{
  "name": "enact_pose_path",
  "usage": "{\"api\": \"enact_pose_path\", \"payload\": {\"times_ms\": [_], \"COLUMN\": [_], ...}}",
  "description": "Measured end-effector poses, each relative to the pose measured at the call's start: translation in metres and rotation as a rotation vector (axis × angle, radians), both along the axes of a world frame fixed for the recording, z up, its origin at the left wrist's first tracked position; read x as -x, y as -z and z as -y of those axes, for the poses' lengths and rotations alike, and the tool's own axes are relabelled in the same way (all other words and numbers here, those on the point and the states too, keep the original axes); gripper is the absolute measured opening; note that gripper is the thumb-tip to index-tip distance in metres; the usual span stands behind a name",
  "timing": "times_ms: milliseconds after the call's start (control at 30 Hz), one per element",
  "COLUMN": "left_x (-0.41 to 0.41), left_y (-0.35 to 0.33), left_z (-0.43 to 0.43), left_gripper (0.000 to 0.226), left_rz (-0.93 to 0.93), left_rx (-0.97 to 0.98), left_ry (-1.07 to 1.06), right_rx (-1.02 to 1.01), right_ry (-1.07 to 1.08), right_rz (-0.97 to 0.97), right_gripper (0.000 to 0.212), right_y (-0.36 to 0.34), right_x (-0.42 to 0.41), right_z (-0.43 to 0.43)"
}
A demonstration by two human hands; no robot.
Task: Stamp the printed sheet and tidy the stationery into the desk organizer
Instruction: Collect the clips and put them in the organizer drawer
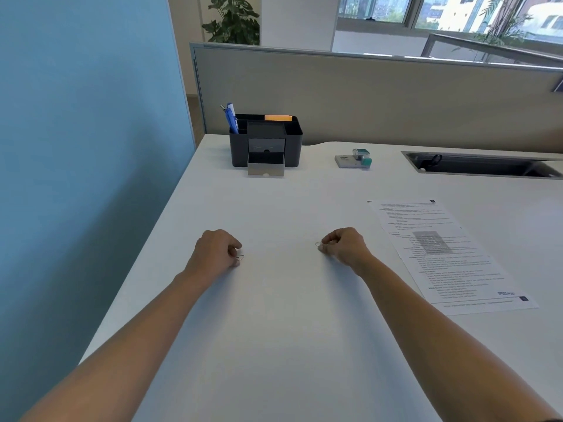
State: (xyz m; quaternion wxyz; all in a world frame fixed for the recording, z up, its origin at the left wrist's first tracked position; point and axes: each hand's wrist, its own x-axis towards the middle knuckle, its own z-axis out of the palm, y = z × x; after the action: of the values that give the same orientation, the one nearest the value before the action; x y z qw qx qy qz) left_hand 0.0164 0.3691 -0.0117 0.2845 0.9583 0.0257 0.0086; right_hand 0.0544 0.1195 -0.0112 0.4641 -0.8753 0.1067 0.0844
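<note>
On the white desk (280, 315), my left hand (214, 251) pinches a small metal paper clip (240, 257) at its fingertips. My right hand (345, 245) pinches another paper clip (319, 245). A black desk organizer (265, 141) stands at the back left, with blue pens (231, 117), an orange pad (277, 117) and its small drawer (266, 169) pulled open. The printed sheet (447, 254) lies flat at the right. A stamp with a teal part (355, 159) sits behind it, right of the organizer.
A blue wall (76, 147) borders the desk's left edge. A beige partition (380, 95) runs along the back. A recessed cable tray (481, 166) is set into the desk at the back right. A potted plant (234, 19) stands beyond the partition.
</note>
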Motion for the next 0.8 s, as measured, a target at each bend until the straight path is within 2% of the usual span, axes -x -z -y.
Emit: {"api": "enact_pose_path", "payload": {"times_ms": [133,333,433,533,600,700,800], "left_x": [-0.003,-0.004,-0.002,0.000,0.002,0.004,0.006], "left_y": [-0.005,-0.011,-0.009,-0.006,-0.004,-0.006,-0.016], "left_z": [-0.002,0.001,0.004,0.005,0.009,0.018,0.030], "left_gripper": [0.030,0.020,0.015,0.014,0.012,0.008,0.008], "left_rz": [-0.114,-0.244,-0.247,-0.228,-0.203,-0.136,-0.019], "left_rx": [0.086,0.113,0.076,0.105,0.135,0.275,0.457], "left_ry": [-0.026,-0.045,-0.020,-0.036,-0.058,-0.072,-0.056], "right_rx": [0.093,0.173,0.202,0.064,-0.059,-0.384,-0.720], "right_ry": [-0.044,-0.115,-0.199,-0.272,-0.288,-0.217,-0.041], "right_rz": [-0.032,-0.054,-0.049,-0.136,-0.205,-0.325,-0.488], "right_gripper": [0.010,0.026,0.019,0.018,0.010,0.016,0.027], "right_y": [-0.007,-0.006,-0.008,-0.008,-0.008,-0.013,-0.018], "right_x": [0.000,0.005,0.013,0.021,0.026,0.032,0.030], "right_z": [-0.002,-0.004,-0.008,-0.018,-0.032,-0.054,-0.069]}}
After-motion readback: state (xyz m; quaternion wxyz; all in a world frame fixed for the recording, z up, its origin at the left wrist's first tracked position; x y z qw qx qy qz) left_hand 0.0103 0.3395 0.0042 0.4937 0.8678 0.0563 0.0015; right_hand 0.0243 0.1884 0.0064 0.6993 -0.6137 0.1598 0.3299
